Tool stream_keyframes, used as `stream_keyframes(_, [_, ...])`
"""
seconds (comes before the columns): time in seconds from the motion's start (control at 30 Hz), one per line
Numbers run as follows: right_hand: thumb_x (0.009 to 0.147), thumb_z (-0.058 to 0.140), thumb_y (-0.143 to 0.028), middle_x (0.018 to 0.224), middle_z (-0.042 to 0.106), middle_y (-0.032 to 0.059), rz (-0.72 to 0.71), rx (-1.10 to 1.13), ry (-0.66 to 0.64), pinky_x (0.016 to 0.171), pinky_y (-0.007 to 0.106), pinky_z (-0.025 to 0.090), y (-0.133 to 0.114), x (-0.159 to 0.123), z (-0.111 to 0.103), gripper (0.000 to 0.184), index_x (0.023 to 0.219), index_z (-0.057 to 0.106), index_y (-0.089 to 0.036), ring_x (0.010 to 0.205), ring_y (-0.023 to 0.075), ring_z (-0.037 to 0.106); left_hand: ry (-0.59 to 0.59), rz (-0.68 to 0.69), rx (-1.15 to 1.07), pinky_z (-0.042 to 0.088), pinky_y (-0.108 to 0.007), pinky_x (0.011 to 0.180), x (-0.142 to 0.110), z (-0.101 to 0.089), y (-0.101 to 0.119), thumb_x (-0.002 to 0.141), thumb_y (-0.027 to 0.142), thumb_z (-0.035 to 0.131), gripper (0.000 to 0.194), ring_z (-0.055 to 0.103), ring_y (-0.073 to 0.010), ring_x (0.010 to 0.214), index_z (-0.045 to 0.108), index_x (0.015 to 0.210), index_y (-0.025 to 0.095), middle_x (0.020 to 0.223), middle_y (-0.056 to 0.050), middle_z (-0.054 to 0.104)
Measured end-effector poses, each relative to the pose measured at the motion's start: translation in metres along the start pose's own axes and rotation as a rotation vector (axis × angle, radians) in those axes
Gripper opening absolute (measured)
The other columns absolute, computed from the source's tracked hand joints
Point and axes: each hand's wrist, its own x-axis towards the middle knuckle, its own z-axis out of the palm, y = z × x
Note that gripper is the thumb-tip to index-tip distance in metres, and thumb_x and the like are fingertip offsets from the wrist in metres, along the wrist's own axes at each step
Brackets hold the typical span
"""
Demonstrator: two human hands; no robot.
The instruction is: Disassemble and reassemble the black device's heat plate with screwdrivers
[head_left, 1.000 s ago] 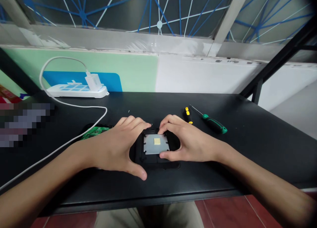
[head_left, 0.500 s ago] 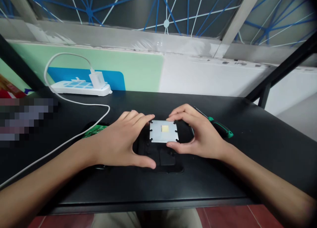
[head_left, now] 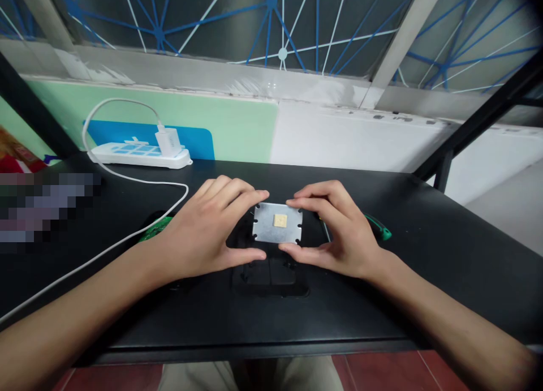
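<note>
A square grey metal plate with a small yellow pad at its middle is held up between both hands. My left hand pinches its left edge between fingers and thumb. My right hand pinches its right edge the same way. Below the plate a black plastic case lies flat on the black table. A green circuit board peeks out from behind my left wrist.
A green-handled screwdriver lies partly behind my right hand. A white power strip with a charger plugged in sits at the back left, its white cable curving across the table. A blurred patch covers the far left.
The metal plate was lying in the black case; both hands have lifted it out and now hold it above the case, a little farther back.
</note>
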Motion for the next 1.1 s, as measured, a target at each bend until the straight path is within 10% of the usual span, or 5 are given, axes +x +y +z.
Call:
stream_keyframes(0.63, [0.080, 0.084, -0.051, 0.114, 0.056, 0.0086, 0.065, 0.071, -0.017, 0.075, 0.038, 0.063, 0.002, -0.001, 0.004, 0.070, 0.136, 0.051, -0.025, 0.097, 0.0204, 0.061, 0.206, 0.003, -0.104, 0.046, -0.038, 0.083, -0.003, 0.003, -0.002, 0.092, 0.040, 0.077, 0.044, 0.057, -0.0239, 0.097, 0.060, 0.128, 0.022, 0.108, -0.005, 0.063])
stream_keyframes(1.1, [0.085, 0.080, -0.046, 0.097, 0.062, 0.0018, 0.087, 0.111, -0.076, 0.069, 0.034, 0.058, 0.004, -0.002, 0.006, 0.065, 0.139, 0.051, -0.026, 0.078, 0.0148, 0.063, 0.121, -0.063, -0.065, 0.044, -0.040, 0.084, -0.001, 0.005, -0.004, 0.088, 0.045, 0.080, 0.049, 0.059, -0.0261, 0.097, 0.062, 0.128, 0.022, 0.107, -0.006, 0.066])
